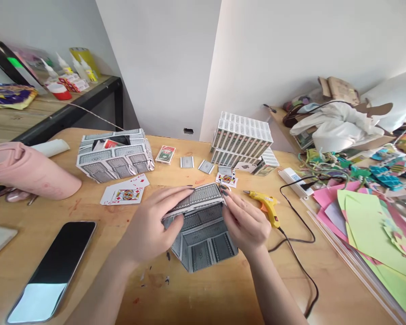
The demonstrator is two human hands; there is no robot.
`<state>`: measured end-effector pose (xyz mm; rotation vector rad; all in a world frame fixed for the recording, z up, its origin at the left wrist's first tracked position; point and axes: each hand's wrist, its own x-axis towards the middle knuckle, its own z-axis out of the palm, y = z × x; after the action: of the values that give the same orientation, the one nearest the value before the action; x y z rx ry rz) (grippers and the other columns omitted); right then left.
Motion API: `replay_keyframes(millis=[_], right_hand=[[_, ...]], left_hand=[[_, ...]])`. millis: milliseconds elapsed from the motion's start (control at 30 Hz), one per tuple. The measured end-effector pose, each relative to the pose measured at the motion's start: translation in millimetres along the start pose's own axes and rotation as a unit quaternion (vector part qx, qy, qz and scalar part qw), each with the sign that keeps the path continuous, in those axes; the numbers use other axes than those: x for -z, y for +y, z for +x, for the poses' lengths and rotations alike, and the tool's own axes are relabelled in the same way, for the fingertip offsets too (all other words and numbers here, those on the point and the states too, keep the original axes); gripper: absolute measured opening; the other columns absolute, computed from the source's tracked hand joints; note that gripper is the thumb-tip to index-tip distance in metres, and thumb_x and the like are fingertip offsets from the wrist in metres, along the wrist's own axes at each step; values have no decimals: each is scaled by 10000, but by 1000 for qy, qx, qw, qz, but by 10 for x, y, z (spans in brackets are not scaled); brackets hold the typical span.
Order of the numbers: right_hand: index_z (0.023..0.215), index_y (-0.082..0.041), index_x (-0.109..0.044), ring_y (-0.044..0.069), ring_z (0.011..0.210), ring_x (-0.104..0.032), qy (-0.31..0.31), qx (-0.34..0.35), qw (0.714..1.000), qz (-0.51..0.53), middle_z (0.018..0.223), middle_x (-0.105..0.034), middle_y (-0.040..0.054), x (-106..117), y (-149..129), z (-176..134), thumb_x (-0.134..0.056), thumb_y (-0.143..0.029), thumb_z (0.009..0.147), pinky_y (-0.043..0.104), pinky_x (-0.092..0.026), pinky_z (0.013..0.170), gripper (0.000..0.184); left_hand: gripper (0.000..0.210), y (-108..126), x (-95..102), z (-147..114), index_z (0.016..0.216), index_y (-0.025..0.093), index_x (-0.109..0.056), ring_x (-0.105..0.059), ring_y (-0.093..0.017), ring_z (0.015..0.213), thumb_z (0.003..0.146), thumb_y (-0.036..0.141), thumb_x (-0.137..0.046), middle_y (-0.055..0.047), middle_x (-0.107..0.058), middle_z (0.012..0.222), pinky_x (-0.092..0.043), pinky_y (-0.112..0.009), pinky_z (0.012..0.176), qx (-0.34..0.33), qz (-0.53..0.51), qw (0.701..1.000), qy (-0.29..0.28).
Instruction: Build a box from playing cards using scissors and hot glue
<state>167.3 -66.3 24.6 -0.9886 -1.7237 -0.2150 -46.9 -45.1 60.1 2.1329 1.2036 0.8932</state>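
Between my two hands is a box made of playing cards [203, 250], tilted so that its hollow inside, lined with grey card backs, faces me. My left hand [159, 221] is closed on its upper left edge, thumb below and fingers on top. On the upper right corner, my right hand [245, 219] pinches the cards. Right of that hand lies a yellow hot glue gun [269, 207]. Beyond the box are loose playing cards [226, 179], some face down. A fan of face-up cards [126, 192] rests left of it.
A finished-looking card box [117, 155] stands back left near a card pack [165, 154]. Stacked card packs [242, 135] stand at the back. A phone [54, 266] and a pink roll [30, 171] lie left; coloured paper [375, 221], a power strip [296, 183] and the glue gun's cord [302, 266] lie right.
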Motion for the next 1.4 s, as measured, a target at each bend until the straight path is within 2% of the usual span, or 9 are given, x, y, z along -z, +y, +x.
replay_keyframes(millis=[133,233,367,767,933,1067,1167,1267,1400], right_hand=[[1312,-296,-513,222,1011,-677,-27,68,997,25,1141,-689,39,10,-153,131,-617,-39,759,343,-601,824,618],[1292,-268,-524,236,1099,-631,-56,-61,996,35,1199,-657,57,-32,-251,192,-542,-36,734,389,-549,920,605],[1226,-216,-528,248,1001,-655,-182,-225,957,12,1115,-675,83,-62,-272,260,-462,-58,648,376,-555,836,603],[1158,-135,-475,257,817,-643,-187,-137,966,-110,942,-657,128,-197,-328,332,-419,-72,619,373,-540,682,546],[1178,-120,-455,239,831,-627,-242,-114,953,-139,995,-644,133,-174,-377,409,-398,-35,596,351,-538,693,591],[1040,-103,-546,234,715,-613,-285,-76,936,-192,837,-646,122,-165,-441,524,-361,-4,681,355,-528,640,415],[1031,-88,-589,247,732,-620,-309,-62,923,-218,859,-658,147,-178,-501,627,-354,-6,729,373,-524,643,391],[1248,-110,-518,256,907,-640,-339,-99,921,-161,1099,-660,153,-148,-472,708,-401,-22,720,370,-535,736,548],[1423,-196,-332,242,1202,-535,-339,-226,913,-15,1335,-554,93,60,-171,702,-532,-199,791,405,-471,975,663]], left_hand=[[631,221,100,93,1368,261,-422,-548,-277,1135,749,169,-499,-47,-587,1274,-436,-427,970,-3,136,989,-56],[578,273,39,165,1279,234,-479,-556,-268,1089,721,91,-431,-66,-605,1195,-464,-419,911,-31,171,984,-52],[562,276,-44,208,1242,190,-475,-557,-284,1054,699,58,-411,-102,-601,1156,-469,-441,888,-82,219,972,0],[365,222,-103,230,1187,45,-481,-619,-260,868,838,26,-377,-153,-663,992,-534,-402,726,-213,343,908,110],[379,276,-76,189,1186,36,-481,-614,-264,907,817,37,-399,-163,-652,1035,-539,-396,740,-193,320,923,85],[342,272,-132,181,1188,14,-470,-623,-271,931,861,41,-373,-190,-651,1043,-534,-401,782,-191,351,912,97],[341,255,-215,188,1174,42,-488,-633,-256,882,855,39,-367,-164,-660,996,-539,-387,739,-180,321,929,36],[421,225,-262,211,1227,89,-473,-625,-256,892,817,44,-387,-130,-659,988,-536,-384,716,-95,257,961,-27],[520,49,-189,316,1303,167,-437,-539,-249,1144,795,67,-394,-112,-585,1232,-451,-407,937,53,116,992,-5]])
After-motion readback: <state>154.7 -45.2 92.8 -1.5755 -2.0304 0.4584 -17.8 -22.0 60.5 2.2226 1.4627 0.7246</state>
